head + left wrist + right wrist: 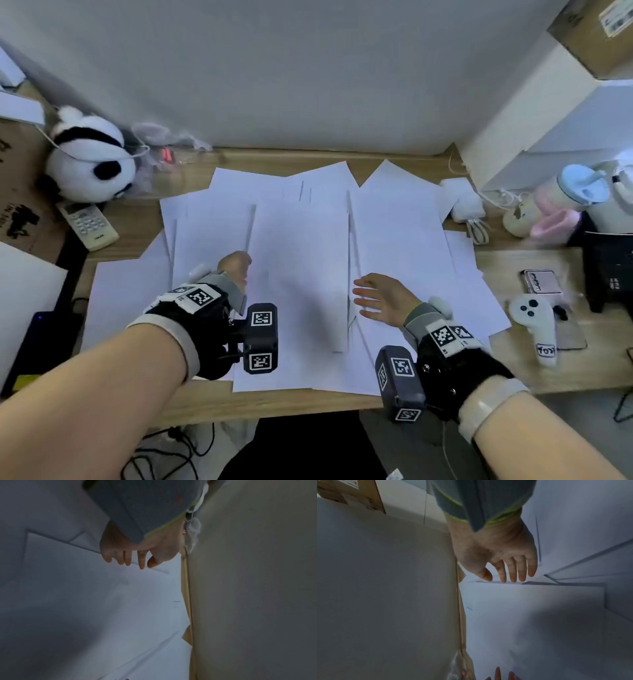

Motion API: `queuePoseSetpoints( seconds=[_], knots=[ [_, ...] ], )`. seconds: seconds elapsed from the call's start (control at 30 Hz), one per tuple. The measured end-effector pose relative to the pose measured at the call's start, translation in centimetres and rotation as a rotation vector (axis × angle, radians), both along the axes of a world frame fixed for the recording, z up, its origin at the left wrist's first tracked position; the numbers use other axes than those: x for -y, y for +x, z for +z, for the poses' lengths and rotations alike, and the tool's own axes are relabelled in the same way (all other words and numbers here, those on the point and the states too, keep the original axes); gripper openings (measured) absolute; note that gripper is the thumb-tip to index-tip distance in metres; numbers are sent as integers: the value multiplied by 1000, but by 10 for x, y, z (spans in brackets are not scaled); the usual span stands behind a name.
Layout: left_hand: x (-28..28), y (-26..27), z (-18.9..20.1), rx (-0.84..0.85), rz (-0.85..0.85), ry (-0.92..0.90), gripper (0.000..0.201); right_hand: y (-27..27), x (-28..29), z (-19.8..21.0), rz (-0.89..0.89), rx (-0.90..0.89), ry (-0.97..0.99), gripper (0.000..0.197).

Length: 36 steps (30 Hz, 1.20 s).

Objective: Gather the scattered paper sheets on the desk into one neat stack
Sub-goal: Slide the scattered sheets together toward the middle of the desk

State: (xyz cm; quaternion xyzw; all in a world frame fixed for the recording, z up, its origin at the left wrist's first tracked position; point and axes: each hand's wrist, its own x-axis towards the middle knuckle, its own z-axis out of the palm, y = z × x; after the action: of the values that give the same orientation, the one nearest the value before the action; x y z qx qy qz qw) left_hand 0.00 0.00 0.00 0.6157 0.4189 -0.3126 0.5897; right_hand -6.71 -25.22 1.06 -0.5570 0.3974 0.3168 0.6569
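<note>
Many paper sheets [301, 260], beneath both hands

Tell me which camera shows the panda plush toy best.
The head view: the panda plush toy sits whole at the desk's far left, beside a remote. Neither wrist view shows it, only hands, paper and wall.

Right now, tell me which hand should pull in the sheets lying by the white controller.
Right. The right hand hovers open over the paper sheets nearest the white controller; the left hand sits across the spread.
</note>
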Motion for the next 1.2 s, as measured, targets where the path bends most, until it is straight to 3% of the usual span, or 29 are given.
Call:
queuePoseSetpoints(
  seconds=[0.13, 0.2, 0.27, 0.33, 0.43, 0.63, 0.8, 1.03, 1.2],
  knots=[
    [-2, -4, -22, 76, -47, 117, 54, 2, -8, -14, 54, -23, -93, 14],
    [-3, -4, -26, 54, -22, 140, 47, 6, -16, -19, 67, -25, -86, 13],
    [-3, -3, -22, 39, -34, 120, 19, 11, -22, -21, 118, 8, -124, 13],
    [-2, -4, -21, -6, -87, 57, 21, 16, -27, -27, 134, 55, -175, 35],
    [5, -3, -12, -30, -175, -57, 22, 21, -28, -24, 179, 113, -268, 37],
    [33, 17, 4, 64, -215, -243, 20, 36, 24, -12, 46, 180, -432, 37],
    [79, 27, 13, 62, -210, -262, 13, 43, 81, -5, 57, 88, -689, 33],
    [121, 32, -4, 1, -159, -246, 19, 41, 135, -19, 40, -83, -844, 16],
    [134, 33, -11, -23, -156, -269, 21, 43, 144, -27, 45, -87, -807, 38]
  ],
)
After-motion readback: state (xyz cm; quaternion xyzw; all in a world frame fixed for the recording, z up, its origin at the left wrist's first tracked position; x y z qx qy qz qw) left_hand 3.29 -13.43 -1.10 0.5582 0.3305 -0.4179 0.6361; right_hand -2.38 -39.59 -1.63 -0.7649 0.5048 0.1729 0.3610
